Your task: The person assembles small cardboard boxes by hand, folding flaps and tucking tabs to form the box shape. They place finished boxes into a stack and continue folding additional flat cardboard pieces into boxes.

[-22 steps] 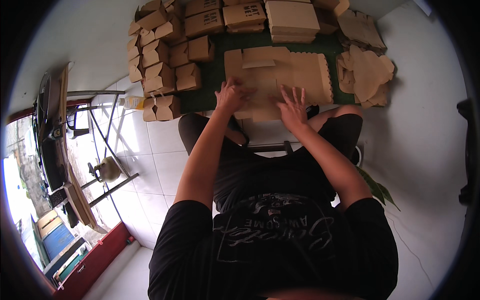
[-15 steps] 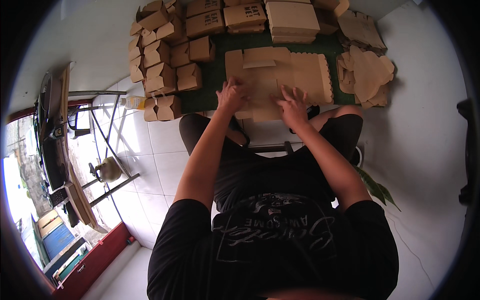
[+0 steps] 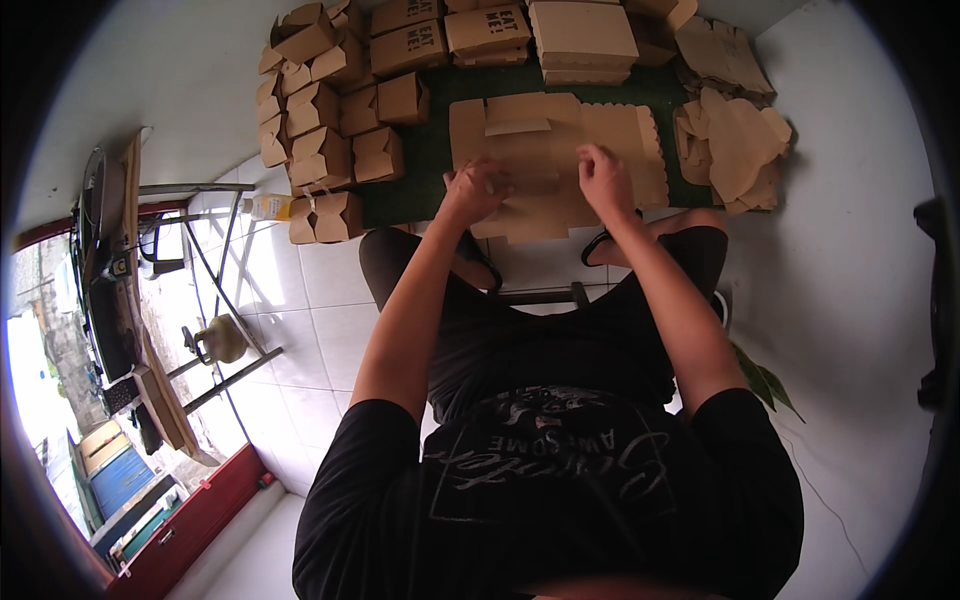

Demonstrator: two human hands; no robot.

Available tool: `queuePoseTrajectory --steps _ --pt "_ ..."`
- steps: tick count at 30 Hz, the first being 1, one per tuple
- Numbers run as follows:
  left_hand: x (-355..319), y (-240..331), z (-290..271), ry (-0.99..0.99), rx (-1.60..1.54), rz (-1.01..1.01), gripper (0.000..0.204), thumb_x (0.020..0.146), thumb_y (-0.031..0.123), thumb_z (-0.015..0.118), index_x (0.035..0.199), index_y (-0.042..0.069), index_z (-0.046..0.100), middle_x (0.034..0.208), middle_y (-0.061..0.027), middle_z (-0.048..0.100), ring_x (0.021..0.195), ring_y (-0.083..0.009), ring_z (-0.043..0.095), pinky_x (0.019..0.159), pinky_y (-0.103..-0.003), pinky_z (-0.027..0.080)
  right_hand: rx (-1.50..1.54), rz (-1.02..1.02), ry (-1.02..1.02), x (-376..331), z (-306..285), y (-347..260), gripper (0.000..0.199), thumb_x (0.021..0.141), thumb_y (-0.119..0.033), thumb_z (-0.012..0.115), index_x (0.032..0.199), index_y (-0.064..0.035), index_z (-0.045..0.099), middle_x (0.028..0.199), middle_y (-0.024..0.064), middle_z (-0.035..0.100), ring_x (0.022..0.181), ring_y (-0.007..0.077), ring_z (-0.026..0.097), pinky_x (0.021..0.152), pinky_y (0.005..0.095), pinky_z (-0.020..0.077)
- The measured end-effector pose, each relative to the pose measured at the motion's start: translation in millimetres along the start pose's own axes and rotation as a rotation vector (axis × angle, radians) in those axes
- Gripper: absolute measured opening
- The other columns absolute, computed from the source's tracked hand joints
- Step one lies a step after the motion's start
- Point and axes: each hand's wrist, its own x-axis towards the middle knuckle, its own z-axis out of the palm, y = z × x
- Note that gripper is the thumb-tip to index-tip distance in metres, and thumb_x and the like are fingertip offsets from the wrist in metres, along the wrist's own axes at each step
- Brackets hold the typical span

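Head cam, looking down. Both hands on the flat brown cardboard box blank with scalloped edges (image 3: 560, 160), which lies unfolded on the dark green mat (image 3: 430, 165) on the floor, just far of my knees.

Left hand (image 3: 475, 192): on the near-left part of the blank, fingers curled down narrow onto the cardboard. Can't tell if they pinch a flap or just press.

Right hand (image 3: 603, 178): on the blank right of centre, fingers bent and close together, tips on the cardboard. Grip vs. press, also can't tell.

Around it:
- Folded brown cardboard boxes (image 3: 320, 140) piled at far left, spilling off the mat edge.
- Stack of flat brown cardboard sheets (image 3: 583, 35) at the far edge, just beyond the blank.
- Loose heap of brown cardboard blanks (image 3: 735, 140) at right, partly on the white floor (image 3: 860, 260).
- Small yellow bottle (image 3: 268, 206) just left of the nearest folded boxes.
- Black metal frame stand (image 3: 215, 270) well to the left on the white tiles.
- Green leaf (image 3: 765, 380) near my right elbow.
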Motion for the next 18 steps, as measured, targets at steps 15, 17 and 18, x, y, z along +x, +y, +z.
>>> queuePoseTrajectory --steps 15,17,18 --pt "-16 22 -37 -0.370 -0.008 0.084 0.028 0.088 0.027 0.090 0.115 0.019 0.088 0.117 -0.0009 0.085 0.122 -0.0242 0.076 0.111 -0.044 0.055 -0.336 -0.033 -0.422 123 3 17 0.103 0.085 -0.039 0.097 0.175 -0.0225 0.047 0.166 0.0116 0.045 0.139 0.0397 0.067 0.114 0.0514 0.0593" --pt "-18 30 -39 -0.392 -0.068 0.066 0.030 0.090 0.032 0.091 0.116 0.019 0.088 0.117 -0.0029 0.085 0.121 -0.0275 0.077 0.112 -0.044 0.054 -0.331 -0.041 -0.419 123 5 13 0.110 0.081 -0.038 0.100 0.175 -0.0220 0.046 0.165 0.0118 0.044 0.138 0.0394 0.067 0.114 0.0517 0.0598" --pt "-17 35 -38 -0.411 -0.090 0.043 0.031 0.090 0.035 0.091 0.116 0.018 0.088 0.117 -0.0039 0.086 0.121 -0.0291 0.077 0.113 -0.044 0.054 -0.340 -0.028 -0.432 123 6 12 0.113 0.079 -0.038 0.102 0.175 -0.0217 0.045 0.164 0.0119 0.044 0.138 0.0392 0.068 0.114 0.0518 0.0600"
